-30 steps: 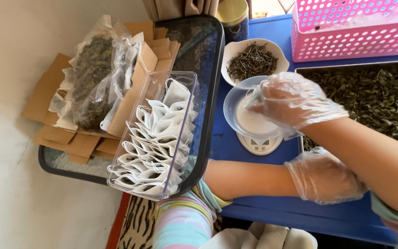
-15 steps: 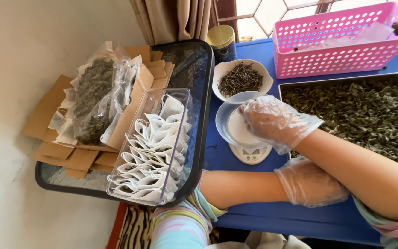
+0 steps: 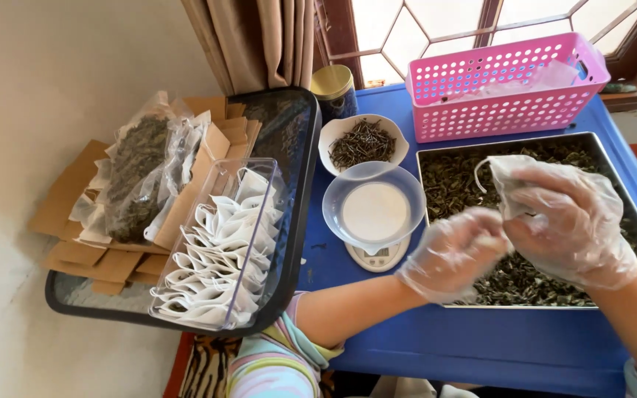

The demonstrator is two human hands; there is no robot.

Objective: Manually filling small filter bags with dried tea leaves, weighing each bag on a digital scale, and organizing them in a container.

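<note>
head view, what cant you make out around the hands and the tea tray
- Small white bag: its contents, hidden by the right hand gripping it.
- Left hand: whether it pinches anything, blurred by its glove.
- Metal tray: the near part, covered by both hands.
- Scale: its display, too small.

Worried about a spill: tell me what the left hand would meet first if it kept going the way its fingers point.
Its fingers point right, so the gloved left hand would first meet the small white mesh pouch held by the right hand; they look almost touching, though depth is unclear.

Clear leaf-filled bags (image 3: 138, 173) on cardboard, left
</note>
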